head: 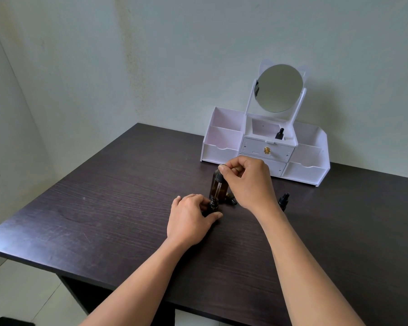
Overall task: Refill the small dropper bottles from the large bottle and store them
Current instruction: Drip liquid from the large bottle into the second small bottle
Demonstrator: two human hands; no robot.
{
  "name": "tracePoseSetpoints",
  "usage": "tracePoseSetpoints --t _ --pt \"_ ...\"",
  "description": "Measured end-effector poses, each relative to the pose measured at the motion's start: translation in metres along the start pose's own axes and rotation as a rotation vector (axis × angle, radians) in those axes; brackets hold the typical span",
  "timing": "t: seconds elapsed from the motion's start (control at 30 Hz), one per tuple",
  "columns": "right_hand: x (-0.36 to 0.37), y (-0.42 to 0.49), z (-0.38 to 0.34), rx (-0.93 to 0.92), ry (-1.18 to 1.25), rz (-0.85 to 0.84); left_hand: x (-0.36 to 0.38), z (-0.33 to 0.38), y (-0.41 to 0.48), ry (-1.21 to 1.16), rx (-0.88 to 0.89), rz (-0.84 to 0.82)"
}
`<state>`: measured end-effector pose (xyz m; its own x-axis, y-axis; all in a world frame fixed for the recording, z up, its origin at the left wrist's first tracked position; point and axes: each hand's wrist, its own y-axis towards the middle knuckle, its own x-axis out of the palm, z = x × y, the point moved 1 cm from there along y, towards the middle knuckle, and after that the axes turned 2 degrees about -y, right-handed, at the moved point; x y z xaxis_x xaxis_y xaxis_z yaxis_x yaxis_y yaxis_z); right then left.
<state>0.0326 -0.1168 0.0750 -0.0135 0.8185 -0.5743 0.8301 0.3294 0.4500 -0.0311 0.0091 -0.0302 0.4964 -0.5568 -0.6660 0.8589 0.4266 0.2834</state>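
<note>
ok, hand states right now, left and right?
Left hand: grips the small bottle.
Right hand: pinches the dropper, tip down at that bottle's mouth.

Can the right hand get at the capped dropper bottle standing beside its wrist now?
Probably yes: nothing blocks the capped dropper bottle, but fingers of the right hand pinch a dropper.

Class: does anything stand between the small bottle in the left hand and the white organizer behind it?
Yes: the large amber bottle stands behind the small bottle, and the right hand holds a dropper above it.
</note>
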Motion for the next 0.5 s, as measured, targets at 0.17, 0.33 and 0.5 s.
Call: tracePoseSetpoints --t 0.17,0.33,0.5 --pt "0.0001 0.0006 0.0007 0.012 -0.002 -0.005 0.0012 -0.0007 0.0000 0.004 -0.005 0.006" --pt "-0.0022 0.0017 0.0017 0.016 0.011 0.006 0.0006 -0.0004 0.0005 0.007 -0.004 -0.002" --pt "-0.0045 0.0035 0.0020 0.023 0.029 0.031 -0.0006 0.0004 0.0003 -0.002 -0.003 -0.007"
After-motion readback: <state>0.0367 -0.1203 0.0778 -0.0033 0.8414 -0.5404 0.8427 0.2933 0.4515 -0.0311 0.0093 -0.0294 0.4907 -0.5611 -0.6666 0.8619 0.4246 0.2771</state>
